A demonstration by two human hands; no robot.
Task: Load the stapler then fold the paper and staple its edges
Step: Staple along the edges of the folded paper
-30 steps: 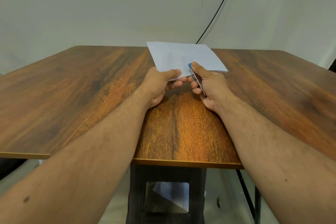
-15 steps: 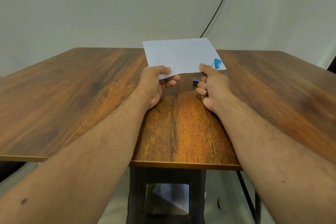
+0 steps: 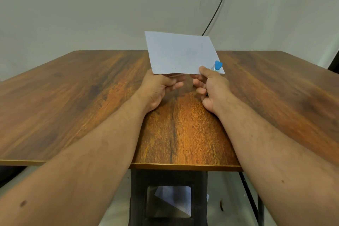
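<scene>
I hold the folded paper up in the air above the middle of the desk, so it does not touch the wood. My left hand holds its lower edge near the left corner, with the fingers curled under it. My right hand pinches the lower edge near the right corner with the thumb on top, and in the same hand I grip the stapler, of which only the blue tip shows against the paper.

Along the lower edge I see a row of small marks that look like staples, about four or five; they are too small to count surely. So I judge the loading and the folding are done and this edge is stapled. The other edges show no staples that I can see, so they probably remain.

I count one paper, one stapler, one desk, and two hands.
</scene>
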